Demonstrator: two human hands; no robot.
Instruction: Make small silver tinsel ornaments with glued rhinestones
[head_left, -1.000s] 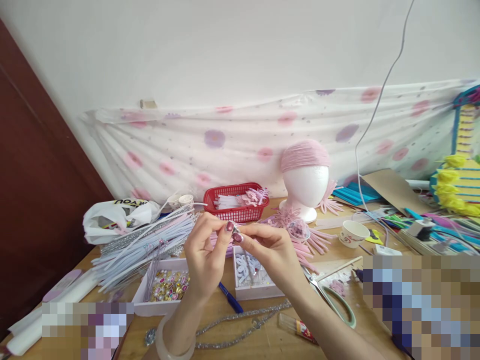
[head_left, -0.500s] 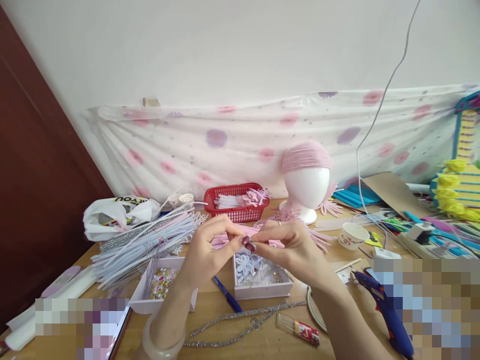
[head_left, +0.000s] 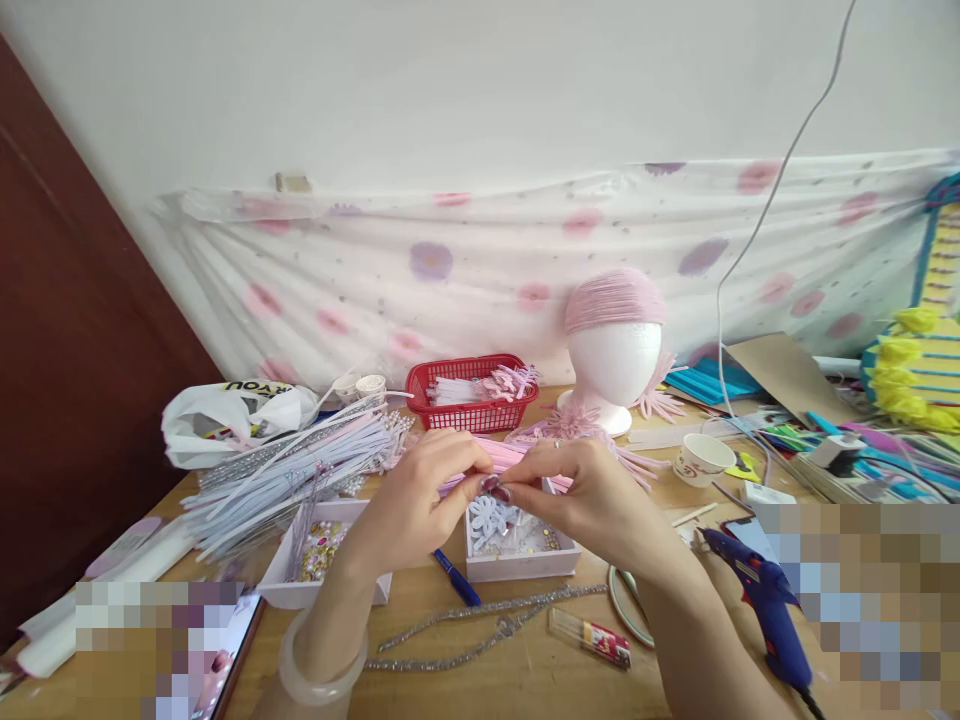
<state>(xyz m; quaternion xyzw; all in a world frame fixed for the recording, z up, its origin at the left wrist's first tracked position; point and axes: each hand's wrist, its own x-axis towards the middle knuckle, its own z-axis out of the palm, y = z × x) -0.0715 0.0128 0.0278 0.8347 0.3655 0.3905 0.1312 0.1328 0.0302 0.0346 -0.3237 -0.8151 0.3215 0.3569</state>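
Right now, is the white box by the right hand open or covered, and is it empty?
Open and not empty: the box shows no lid, and pale-blue flower shapes and gold-coloured bits lie inside.

We note bright, diffuse illumination on the wall (head_left: 450, 90), weak shadows on the tabletop (head_left: 420, 692), wide-angle stretching toward the edges, and coarse pixelation over both lower corners.

A white mannequin head (head_left: 615, 370) (pink yarn (head_left: 615, 300) round its crown) stands near a red basket (head_left: 480, 416).
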